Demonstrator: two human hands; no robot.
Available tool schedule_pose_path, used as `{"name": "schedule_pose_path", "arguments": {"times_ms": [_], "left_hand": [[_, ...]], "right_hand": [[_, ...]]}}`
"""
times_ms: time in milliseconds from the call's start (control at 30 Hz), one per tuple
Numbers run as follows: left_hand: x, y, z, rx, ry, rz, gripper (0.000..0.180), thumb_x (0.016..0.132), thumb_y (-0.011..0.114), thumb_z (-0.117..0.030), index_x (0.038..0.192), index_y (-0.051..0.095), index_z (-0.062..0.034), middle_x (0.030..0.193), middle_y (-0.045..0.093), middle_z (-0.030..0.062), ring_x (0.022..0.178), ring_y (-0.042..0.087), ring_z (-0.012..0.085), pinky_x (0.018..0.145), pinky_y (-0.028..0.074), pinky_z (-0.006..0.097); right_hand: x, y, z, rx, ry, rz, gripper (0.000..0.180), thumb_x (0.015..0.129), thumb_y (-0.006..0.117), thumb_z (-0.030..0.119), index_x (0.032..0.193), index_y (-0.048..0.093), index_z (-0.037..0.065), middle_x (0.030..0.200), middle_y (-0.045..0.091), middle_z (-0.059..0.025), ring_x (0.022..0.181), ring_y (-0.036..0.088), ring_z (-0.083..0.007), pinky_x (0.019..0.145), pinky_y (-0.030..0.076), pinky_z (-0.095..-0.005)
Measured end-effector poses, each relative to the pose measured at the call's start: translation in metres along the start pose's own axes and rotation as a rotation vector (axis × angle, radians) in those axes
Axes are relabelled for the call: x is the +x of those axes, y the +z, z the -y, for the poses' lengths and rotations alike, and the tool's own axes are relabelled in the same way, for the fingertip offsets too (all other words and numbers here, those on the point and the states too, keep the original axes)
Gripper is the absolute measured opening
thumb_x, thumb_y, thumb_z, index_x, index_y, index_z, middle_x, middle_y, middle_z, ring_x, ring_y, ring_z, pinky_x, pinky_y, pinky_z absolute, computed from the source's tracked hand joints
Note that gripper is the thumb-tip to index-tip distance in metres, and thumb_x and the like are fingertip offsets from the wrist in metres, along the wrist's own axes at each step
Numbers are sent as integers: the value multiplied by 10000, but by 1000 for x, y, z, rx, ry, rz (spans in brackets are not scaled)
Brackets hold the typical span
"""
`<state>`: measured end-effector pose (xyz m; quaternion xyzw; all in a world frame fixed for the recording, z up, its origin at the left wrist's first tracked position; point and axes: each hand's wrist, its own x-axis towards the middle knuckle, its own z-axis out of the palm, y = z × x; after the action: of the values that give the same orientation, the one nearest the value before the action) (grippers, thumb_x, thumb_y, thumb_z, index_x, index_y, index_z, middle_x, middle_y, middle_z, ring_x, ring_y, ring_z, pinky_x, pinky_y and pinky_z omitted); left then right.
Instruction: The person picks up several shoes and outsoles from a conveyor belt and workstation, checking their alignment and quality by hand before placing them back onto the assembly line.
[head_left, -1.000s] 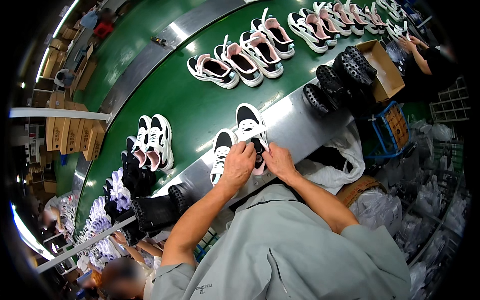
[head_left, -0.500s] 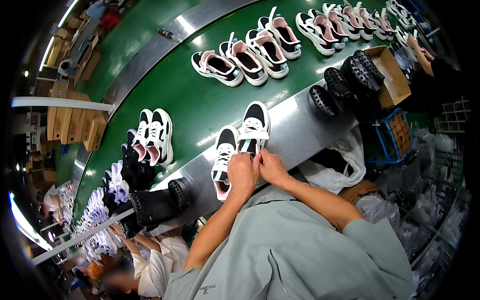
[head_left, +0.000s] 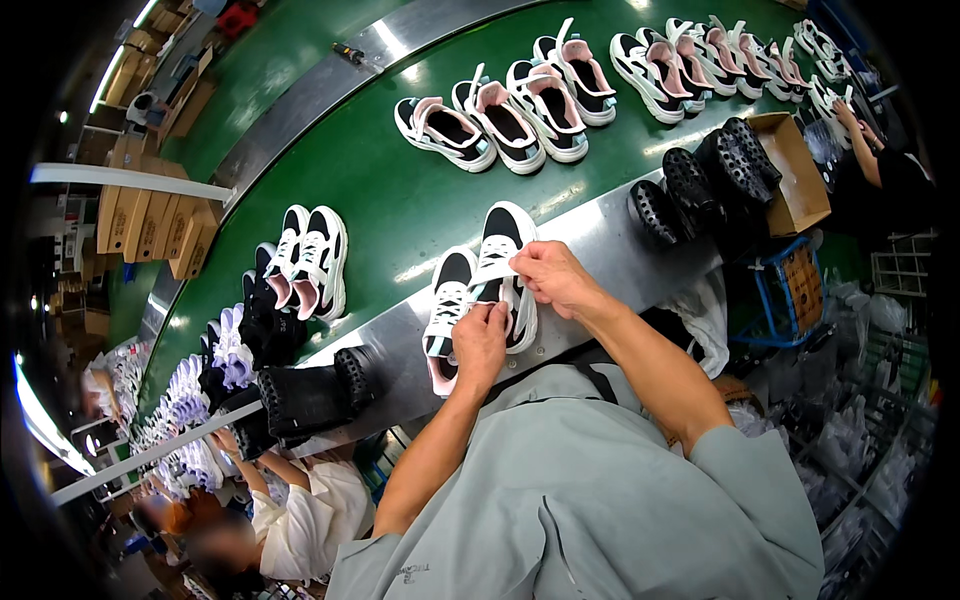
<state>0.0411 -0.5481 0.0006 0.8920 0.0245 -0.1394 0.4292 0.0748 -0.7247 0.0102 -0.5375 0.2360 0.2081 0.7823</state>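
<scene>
While the right hand (head_left: 558, 282) pinches the white strap (head_left: 491, 272) of a shoe (head_left: 503, 232) straddling the metal ledge's (head_left: 590, 232) far edge, the left hand (head_left: 481, 345) curls at the shoe's opening, its grip indiscernible. Beyond the ledge, similar shoes (head_left: 552, 105) stand on a green surface (head_left: 400, 235).

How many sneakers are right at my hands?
2. The right sneaker has its strap in your right hand, your left hand at its opening; the left sneaker stands beside it. Your hands partly cover both; no third shows there.
</scene>
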Motion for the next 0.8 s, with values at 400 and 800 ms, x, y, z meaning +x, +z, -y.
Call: {"name": "schedule_pose_path", "arguments": {"times_ms": [400, 800], "left_hand": [[-4, 12, 0, -233, -170, -65, 271, 950, 656, -207, 898, 717, 52, 712, 687, 131, 642, 633, 203, 647, 495, 355], [-4, -6, -10, 283, 518, -248, 177, 848, 728, -95, 989, 635, -42, 857, 589, 118, 775, 610, 343, 653, 501, 433]], "right_hand": [[-7, -14, -75, -71, -15, -95, 205, 945, 675, 166, 811, 627, 19, 679, 596, -25, 546, 505, -107, 480, 421, -303], [-34, -15, -61, -727, -271, -289, 243, 887, 671, 158, 1036, 588, -15, 972, 671, -231, 928, 649, -426, 802, 511, -476]]}}
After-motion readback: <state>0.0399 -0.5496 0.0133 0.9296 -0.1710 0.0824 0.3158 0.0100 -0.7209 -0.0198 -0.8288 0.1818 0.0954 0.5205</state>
